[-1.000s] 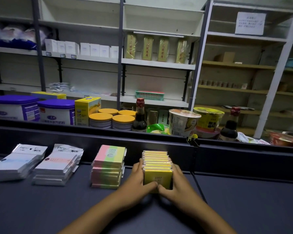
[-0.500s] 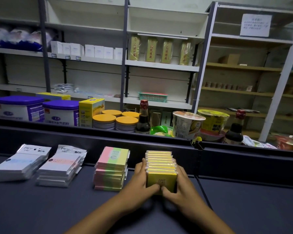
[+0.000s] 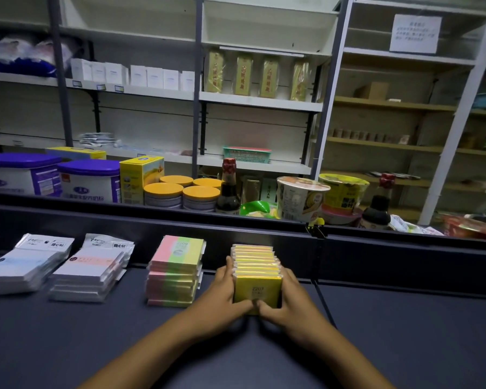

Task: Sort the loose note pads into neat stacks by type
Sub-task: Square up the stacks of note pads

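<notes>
Hands, the left hand (image 3: 225, 293) and the right hand (image 3: 289, 297), squeeze the row of small yellow wrapped note pads (image 3: 256, 273) in the middle of the frame, so the squaring-up step looks nearly done and letting go gently comes next.

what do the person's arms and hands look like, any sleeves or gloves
Both forearms are bare up to the frame's bottom edge, with no sleeves in view. The left hand and right hand wear no gloves; no rings, watch or bands are visible.
</notes>
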